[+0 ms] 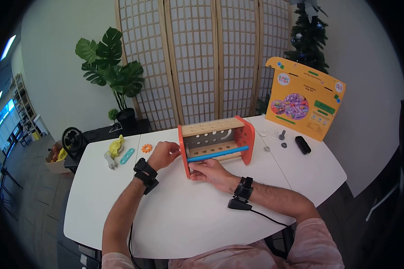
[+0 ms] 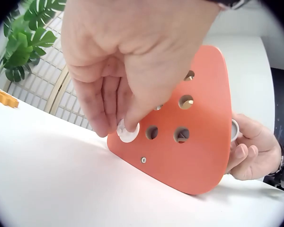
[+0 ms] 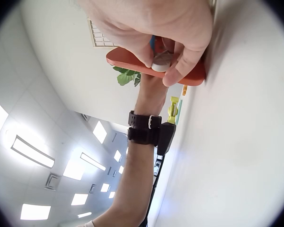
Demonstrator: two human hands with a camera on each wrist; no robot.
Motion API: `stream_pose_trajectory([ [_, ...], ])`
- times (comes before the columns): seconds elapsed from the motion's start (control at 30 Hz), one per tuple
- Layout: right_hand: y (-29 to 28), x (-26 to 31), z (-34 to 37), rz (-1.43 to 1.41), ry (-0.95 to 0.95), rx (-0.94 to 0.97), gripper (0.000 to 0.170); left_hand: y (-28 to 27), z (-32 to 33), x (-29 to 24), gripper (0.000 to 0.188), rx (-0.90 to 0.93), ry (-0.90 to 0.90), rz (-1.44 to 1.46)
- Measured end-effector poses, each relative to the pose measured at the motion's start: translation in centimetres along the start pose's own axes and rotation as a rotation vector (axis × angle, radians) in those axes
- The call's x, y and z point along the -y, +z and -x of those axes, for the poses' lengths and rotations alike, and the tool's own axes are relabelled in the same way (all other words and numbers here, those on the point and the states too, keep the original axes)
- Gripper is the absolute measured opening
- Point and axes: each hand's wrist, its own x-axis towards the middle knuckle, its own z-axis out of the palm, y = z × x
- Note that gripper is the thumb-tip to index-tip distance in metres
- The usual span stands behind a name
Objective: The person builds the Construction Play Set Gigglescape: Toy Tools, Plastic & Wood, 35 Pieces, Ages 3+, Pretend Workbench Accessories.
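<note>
A toy workbench with a wooden top, red-orange side panels and a blue rod across its front stands on the table. At the outer face of its left panel, my left hand pinches a white round plastic piece against a lower hole. My right hand is at the front edge of that same panel, just under the rod's left end. Its thumb and fingers grip a grey-and-white round piece, whose kind I cannot tell. The left fingertips partly cover the white piece.
Left on the table lie a yellow toy, a teal strip with holes and an orange gear. To the right are a grey bolt, small round pieces and a black case. A yellow box stands behind.
</note>
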Motion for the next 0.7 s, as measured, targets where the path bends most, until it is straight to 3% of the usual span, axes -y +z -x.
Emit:
stream_pose_trajectory([
  [0.17, 0.1, 0.1, 0.1, -0.004, -0.001, 0.001, 0.028, 0.3, -0.3, 0.9, 0.021, 0.075, 0.011, -0.098],
  [0.7, 0.2, 0.1, -0.1, 0.01, 0.008, -0.015, 0.025, -0.4, -0.4, -0.2, 0.02, 0.061, -0.015, -0.148],
])
